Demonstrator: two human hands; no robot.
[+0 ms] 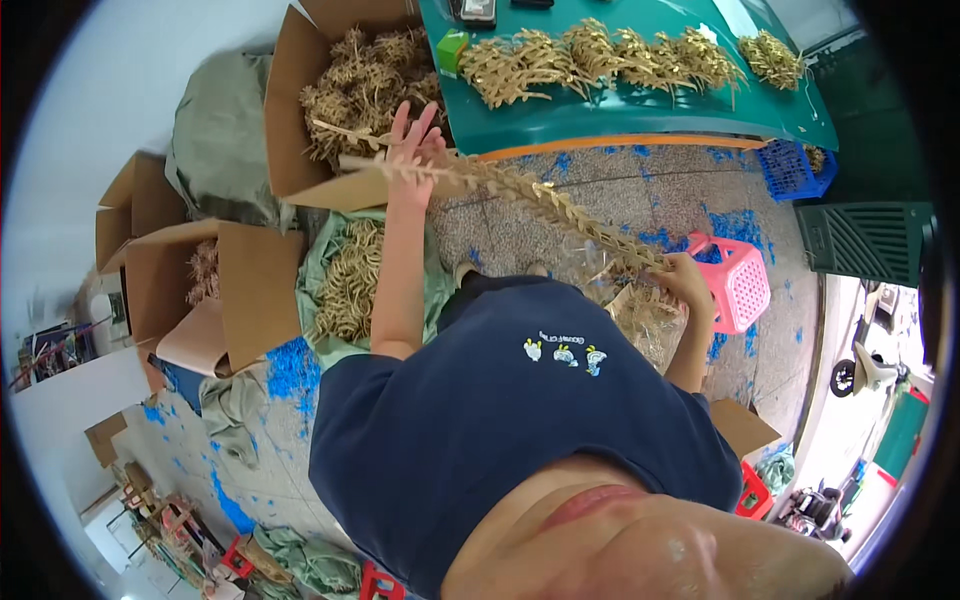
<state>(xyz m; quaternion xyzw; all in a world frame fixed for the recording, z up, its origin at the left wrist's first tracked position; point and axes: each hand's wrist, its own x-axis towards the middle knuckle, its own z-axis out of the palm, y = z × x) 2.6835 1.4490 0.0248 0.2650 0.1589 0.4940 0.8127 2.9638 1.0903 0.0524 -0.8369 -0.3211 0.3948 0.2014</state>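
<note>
The right hand [685, 280] pinches one end of a gold leaf garland [560, 205], which runs up and leftward from that grip to the left hand [415, 150]. The left hand's fingers are spread, with the strands at its palm; whether its thumb presses on them I cannot tell. Behind the left hand stands a cardboard box [287, 130] filled with gold sprigs [365, 85]. Beside the left forearm, a green sack [432, 275] holds pale gold strands [350, 280]. Just right of the right hand is a pink stool [745, 290]; beyond both hands, a green table [620, 125] carries gold bundles [595, 55].
</note>
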